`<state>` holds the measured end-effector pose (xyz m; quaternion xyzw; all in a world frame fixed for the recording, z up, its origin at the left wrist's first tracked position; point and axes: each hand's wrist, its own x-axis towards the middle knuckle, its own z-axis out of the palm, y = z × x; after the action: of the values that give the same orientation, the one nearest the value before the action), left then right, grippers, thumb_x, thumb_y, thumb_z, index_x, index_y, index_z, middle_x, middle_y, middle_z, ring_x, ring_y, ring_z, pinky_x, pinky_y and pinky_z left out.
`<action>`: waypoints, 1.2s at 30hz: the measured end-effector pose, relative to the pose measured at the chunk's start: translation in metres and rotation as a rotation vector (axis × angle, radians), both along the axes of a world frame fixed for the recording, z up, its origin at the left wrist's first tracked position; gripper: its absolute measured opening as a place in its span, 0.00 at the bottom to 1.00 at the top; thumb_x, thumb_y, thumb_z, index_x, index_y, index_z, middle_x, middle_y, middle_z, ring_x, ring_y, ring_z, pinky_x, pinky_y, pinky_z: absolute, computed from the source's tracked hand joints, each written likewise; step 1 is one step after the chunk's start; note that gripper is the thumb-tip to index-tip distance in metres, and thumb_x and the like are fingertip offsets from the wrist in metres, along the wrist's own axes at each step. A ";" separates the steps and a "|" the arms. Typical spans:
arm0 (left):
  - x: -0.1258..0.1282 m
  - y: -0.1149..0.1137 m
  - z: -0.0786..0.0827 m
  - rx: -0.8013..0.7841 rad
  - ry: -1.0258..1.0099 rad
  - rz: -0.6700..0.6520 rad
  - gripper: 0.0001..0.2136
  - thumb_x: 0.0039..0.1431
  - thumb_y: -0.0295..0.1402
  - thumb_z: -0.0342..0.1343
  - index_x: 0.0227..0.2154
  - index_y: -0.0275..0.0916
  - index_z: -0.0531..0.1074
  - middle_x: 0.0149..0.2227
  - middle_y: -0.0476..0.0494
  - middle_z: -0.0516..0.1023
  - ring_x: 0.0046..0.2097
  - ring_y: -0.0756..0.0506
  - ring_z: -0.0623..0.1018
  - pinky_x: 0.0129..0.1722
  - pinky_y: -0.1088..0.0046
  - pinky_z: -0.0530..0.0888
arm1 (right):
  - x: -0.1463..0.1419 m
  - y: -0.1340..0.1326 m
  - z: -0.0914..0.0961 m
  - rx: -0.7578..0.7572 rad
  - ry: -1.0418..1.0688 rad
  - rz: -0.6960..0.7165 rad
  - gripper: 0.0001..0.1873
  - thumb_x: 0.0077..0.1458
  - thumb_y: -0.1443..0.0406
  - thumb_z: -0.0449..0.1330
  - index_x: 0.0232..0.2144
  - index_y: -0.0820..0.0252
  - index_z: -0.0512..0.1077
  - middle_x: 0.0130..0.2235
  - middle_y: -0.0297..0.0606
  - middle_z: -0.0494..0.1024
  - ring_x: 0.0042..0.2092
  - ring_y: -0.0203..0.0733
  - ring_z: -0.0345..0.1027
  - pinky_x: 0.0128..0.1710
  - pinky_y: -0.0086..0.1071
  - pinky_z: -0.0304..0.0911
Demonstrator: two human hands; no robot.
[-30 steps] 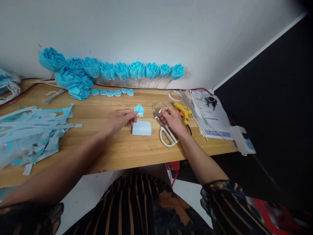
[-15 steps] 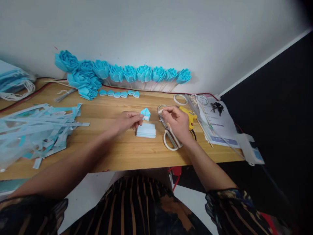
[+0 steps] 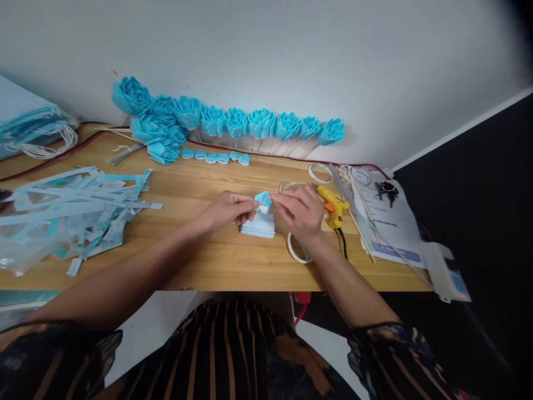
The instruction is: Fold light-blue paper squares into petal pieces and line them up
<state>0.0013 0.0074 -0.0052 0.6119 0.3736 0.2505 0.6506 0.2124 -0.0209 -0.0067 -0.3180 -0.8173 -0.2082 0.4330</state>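
My left hand (image 3: 227,211) pinches a small folded blue paper piece (image 3: 263,201) just above a stack of pale blue paper squares (image 3: 259,226) on the wooden table (image 3: 195,261). My right hand (image 3: 300,211) has come up against the same piece, fingertips pinched on its right edge. White-handled scissors (image 3: 296,251) lie under my right wrist, mostly hidden. A roll of clear tape (image 3: 286,185) shows just behind my right hand.
Blue paper flowers (image 3: 233,122) lean along the wall, with small folded petals (image 3: 214,158) in a row before them. A heap of blue strips (image 3: 70,208) lies left. A yellow glue gun (image 3: 333,203), another tape ring (image 3: 320,172), papers (image 3: 387,222) and keys (image 3: 385,190) sit right.
My right hand left the tape roll and moved left to meet the folded blue piece held by my left hand. The view has shifted slightly.
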 end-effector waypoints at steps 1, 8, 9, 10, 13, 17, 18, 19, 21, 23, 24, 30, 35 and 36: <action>0.000 0.000 0.000 0.002 0.000 -0.003 0.15 0.59 0.38 0.55 0.19 0.35 0.71 0.19 0.51 0.68 0.22 0.54 0.67 0.23 0.79 0.62 | 0.000 0.000 0.000 0.002 -0.001 0.003 0.11 0.59 0.71 0.61 0.42 0.53 0.75 0.34 0.35 0.79 0.36 0.40 0.70 0.36 0.36 0.65; 0.000 0.002 -0.004 -0.012 -0.016 -0.010 0.15 0.58 0.39 0.55 0.21 0.35 0.71 0.20 0.50 0.69 0.22 0.55 0.67 0.23 0.79 0.63 | 0.001 0.000 -0.002 -0.003 0.001 0.015 0.11 0.59 0.71 0.61 0.43 0.53 0.75 0.35 0.35 0.79 0.36 0.39 0.69 0.36 0.35 0.65; -0.001 0.002 -0.004 -0.012 -0.021 -0.011 0.15 0.58 0.39 0.56 0.21 0.35 0.71 0.20 0.50 0.69 0.22 0.55 0.66 0.23 0.79 0.63 | 0.001 0.000 -0.002 -0.007 0.000 0.012 0.11 0.59 0.71 0.61 0.43 0.53 0.75 0.35 0.34 0.79 0.36 0.39 0.69 0.36 0.35 0.65; -0.001 0.002 -0.004 -0.012 -0.024 -0.014 0.15 0.58 0.40 0.56 0.21 0.35 0.71 0.20 0.50 0.69 0.22 0.55 0.66 0.23 0.79 0.63 | 0.001 0.001 -0.003 -0.012 -0.001 0.008 0.11 0.60 0.71 0.61 0.43 0.53 0.75 0.35 0.34 0.79 0.36 0.39 0.69 0.36 0.35 0.65; -0.001 0.002 -0.005 -0.016 -0.037 -0.016 0.16 0.58 0.40 0.56 0.21 0.35 0.71 0.20 0.50 0.70 0.23 0.55 0.67 0.23 0.79 0.63 | 0.002 0.001 -0.005 -0.028 0.001 0.012 0.11 0.59 0.71 0.61 0.43 0.52 0.76 0.35 0.34 0.79 0.37 0.39 0.69 0.36 0.35 0.65; -0.001 0.003 -0.006 -0.012 -0.037 -0.015 0.16 0.58 0.40 0.56 0.20 0.35 0.71 0.20 0.50 0.69 0.23 0.54 0.67 0.23 0.79 0.63 | 0.002 0.001 -0.006 -0.062 0.011 0.048 0.15 0.58 0.72 0.61 0.46 0.51 0.76 0.36 0.35 0.80 0.37 0.40 0.70 0.37 0.36 0.66; 0.000 0.003 -0.006 -0.011 -0.035 -0.012 0.16 0.58 0.40 0.56 0.20 0.35 0.71 0.20 0.49 0.69 0.23 0.54 0.67 0.23 0.79 0.63 | 0.002 0.000 -0.006 -0.076 0.025 0.046 0.15 0.58 0.72 0.61 0.45 0.50 0.76 0.36 0.35 0.80 0.37 0.40 0.70 0.37 0.37 0.66; 0.000 0.003 -0.006 -0.009 -0.033 -0.009 0.16 0.58 0.40 0.57 0.20 0.35 0.71 0.20 0.49 0.69 0.23 0.54 0.67 0.23 0.79 0.63 | 0.002 0.000 -0.006 -0.091 0.050 0.037 0.15 0.58 0.72 0.61 0.44 0.50 0.76 0.35 0.35 0.80 0.37 0.40 0.70 0.37 0.37 0.66; 0.000 0.003 -0.007 -0.004 -0.032 0.002 0.15 0.57 0.39 0.57 0.19 0.36 0.71 0.20 0.49 0.70 0.22 0.54 0.67 0.23 0.79 0.62 | 0.001 0.000 -0.006 -0.125 0.128 0.001 0.11 0.58 0.71 0.61 0.41 0.50 0.77 0.34 0.34 0.79 0.35 0.40 0.71 0.37 0.38 0.66; 0.000 0.003 -0.006 -0.002 -0.025 0.007 0.15 0.57 0.39 0.56 0.19 0.36 0.71 0.20 0.49 0.70 0.22 0.55 0.66 0.22 0.79 0.62 | 0.000 0.000 -0.006 -0.153 0.188 -0.026 0.09 0.59 0.69 0.60 0.39 0.50 0.77 0.32 0.34 0.79 0.34 0.40 0.71 0.37 0.39 0.66; 0.000 0.003 -0.006 -0.003 -0.021 0.007 0.15 0.57 0.38 0.56 0.19 0.36 0.71 0.20 0.49 0.70 0.22 0.55 0.67 0.22 0.79 0.62 | 0.000 0.000 -0.005 -0.159 0.194 -0.030 0.08 0.59 0.68 0.60 0.38 0.51 0.77 0.32 0.34 0.78 0.34 0.40 0.71 0.37 0.39 0.66; 0.000 0.002 -0.004 -0.017 -0.010 -0.001 0.15 0.58 0.38 0.55 0.19 0.35 0.71 0.19 0.50 0.70 0.22 0.55 0.67 0.23 0.79 0.62 | -0.003 -0.002 -0.003 -0.166 0.077 -0.086 0.06 0.60 0.67 0.59 0.34 0.51 0.76 0.31 0.34 0.79 0.33 0.41 0.72 0.34 0.39 0.66; 0.000 0.002 -0.005 -0.014 -0.011 0.000 0.15 0.58 0.37 0.55 0.19 0.36 0.71 0.20 0.50 0.70 0.22 0.55 0.67 0.23 0.79 0.63 | -0.002 -0.001 -0.004 -0.137 0.091 -0.021 0.08 0.59 0.69 0.60 0.37 0.52 0.77 0.32 0.34 0.79 0.34 0.41 0.71 0.34 0.38 0.65; 0.000 0.003 -0.005 -0.014 -0.013 0.001 0.15 0.58 0.37 0.55 0.19 0.36 0.71 0.20 0.50 0.70 0.22 0.55 0.67 0.23 0.80 0.63 | -0.002 -0.001 -0.005 -0.138 0.092 -0.014 0.08 0.59 0.70 0.60 0.37 0.52 0.77 0.32 0.34 0.79 0.34 0.41 0.71 0.35 0.38 0.65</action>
<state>0.0014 0.0100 -0.0106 0.6057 0.3711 0.2522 0.6572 0.2102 -0.0221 -0.0117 -0.3620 -0.8068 -0.1399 0.4455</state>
